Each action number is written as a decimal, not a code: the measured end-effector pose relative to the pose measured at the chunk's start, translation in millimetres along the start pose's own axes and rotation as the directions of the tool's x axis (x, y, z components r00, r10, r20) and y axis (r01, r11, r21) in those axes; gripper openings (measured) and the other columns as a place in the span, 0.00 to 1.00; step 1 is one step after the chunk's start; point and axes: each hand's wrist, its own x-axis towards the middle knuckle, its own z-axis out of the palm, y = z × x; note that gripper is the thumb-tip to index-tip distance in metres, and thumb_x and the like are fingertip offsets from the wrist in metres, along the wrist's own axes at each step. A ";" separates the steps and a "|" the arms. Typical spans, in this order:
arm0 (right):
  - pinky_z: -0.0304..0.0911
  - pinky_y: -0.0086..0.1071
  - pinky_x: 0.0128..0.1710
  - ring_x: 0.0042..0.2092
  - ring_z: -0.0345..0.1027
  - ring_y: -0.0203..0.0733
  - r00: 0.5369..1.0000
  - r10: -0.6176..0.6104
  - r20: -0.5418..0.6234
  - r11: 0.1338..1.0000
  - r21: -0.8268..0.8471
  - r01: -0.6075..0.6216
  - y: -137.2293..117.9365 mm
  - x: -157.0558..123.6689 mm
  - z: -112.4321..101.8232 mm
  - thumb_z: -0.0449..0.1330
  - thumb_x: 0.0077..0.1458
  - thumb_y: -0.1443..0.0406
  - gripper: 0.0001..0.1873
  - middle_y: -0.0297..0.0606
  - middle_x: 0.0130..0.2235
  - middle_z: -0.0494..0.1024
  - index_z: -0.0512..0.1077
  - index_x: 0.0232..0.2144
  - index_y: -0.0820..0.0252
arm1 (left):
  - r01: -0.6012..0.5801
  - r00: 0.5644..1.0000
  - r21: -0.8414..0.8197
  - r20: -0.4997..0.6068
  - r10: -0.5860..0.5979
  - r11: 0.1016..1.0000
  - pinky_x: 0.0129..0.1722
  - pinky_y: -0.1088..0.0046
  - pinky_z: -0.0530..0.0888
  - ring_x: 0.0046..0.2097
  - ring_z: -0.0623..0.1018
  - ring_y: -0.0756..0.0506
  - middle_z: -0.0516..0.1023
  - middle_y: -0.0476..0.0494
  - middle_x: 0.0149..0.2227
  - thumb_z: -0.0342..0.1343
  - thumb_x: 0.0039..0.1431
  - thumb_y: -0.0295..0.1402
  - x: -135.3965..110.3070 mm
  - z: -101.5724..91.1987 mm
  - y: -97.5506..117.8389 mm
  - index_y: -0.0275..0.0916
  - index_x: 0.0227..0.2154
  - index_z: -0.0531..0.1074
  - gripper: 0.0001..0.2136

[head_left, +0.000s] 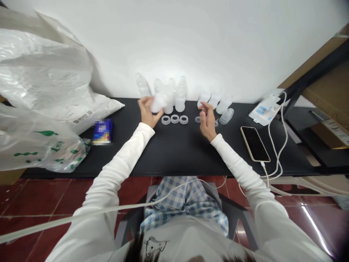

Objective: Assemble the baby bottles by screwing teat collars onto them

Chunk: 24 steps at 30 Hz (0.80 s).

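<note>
My left hand (148, 113) has its thumb and fingers around a white, translucent baby bottle (161, 99), which is smeared by motion. Behind it stand several bottles with clear domed tops, among them one bottle (180, 96) by the wall and a leaning one (143, 85). Just in front, three pale rings (175, 119) lie in a row. On the right, my right hand (207, 122) hovers with fingers loosely bent and apart, holding nothing visible. Beside it are a small clear disc (197, 119), clear domed caps (227, 116) and several topless-looking white bottles (224, 104).
Large plastic bags (43, 87) and a blue packet (102, 131) occupy the left side of the black table (174, 156). At right lie a phone (255, 143) on a white cable (278, 153) and a white-and-blue package (264, 109). A white wall (191, 43) rises behind.
</note>
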 end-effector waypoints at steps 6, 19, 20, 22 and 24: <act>0.59 0.30 0.24 0.23 0.61 0.34 0.900 0.410 0.146 0.866 0.249 -0.434 -14.3 2.9 1.1 0.44 0.61 0.36 0.35 0.32 0.22 0.70 0.74 0.31 0.57 | -0.533 0.786 -0.076 0.323 0.527 0.843 0.56 0.62 0.75 0.53 0.78 0.43 0.75 0.44 0.46 0.55 0.66 0.41 -20.3 12.4 26.5 0.52 0.48 0.77 0.11; 0.66 0.34 0.33 0.30 0.71 0.40 0.981 0.191 0.028 0.980 -0.054 -0.190 -10.4 -1.1 -3.8 0.40 0.66 0.42 0.36 0.38 0.27 0.77 0.76 0.28 0.58 | 0.025 0.949 -0.359 0.303 0.092 0.933 0.37 0.71 0.76 0.36 0.79 0.46 0.80 0.42 0.36 0.49 0.58 0.64 -26.2 8.7 67.3 0.38 0.41 0.75 0.31; 0.68 0.35 0.37 0.33 0.73 0.41 0.994 0.078 0.073 0.992 -0.104 -0.071 -8.1 -1.3 -5.4 0.44 0.66 0.42 0.32 0.39 0.31 0.78 0.76 0.33 0.57 | 0.121 0.960 -0.394 0.280 -0.006 0.911 0.33 0.72 0.74 0.32 0.78 0.47 0.78 0.44 0.32 0.45 0.60 0.64 -26.9 10.0 69.4 0.38 0.38 0.75 0.31; 0.70 0.39 0.44 0.41 0.74 0.45 0.973 -0.118 0.199 0.974 -0.168 0.153 0.1 -1.5 -8.1 0.53 0.62 0.43 0.24 0.42 0.39 0.78 0.75 0.42 0.55 | 0.266 0.956 -0.463 0.241 -0.168 0.845 0.25 0.73 0.69 0.25 0.72 0.49 0.71 0.48 0.24 0.41 0.62 0.63 -26.3 12.6 70.0 0.39 0.32 0.73 0.31; 0.68 0.45 0.51 0.49 0.72 0.49 0.927 -0.229 0.297 0.936 -0.193 0.293 10.1 -2.0 -8.9 0.57 0.62 0.48 0.19 0.44 0.45 0.76 0.72 0.47 0.52 | 0.336 0.941 -0.504 0.219 -0.258 0.796 0.22 0.74 0.65 0.22 0.67 0.50 0.65 0.50 0.20 0.42 0.62 0.64 -23.9 14.7 66.1 0.39 0.28 0.72 0.31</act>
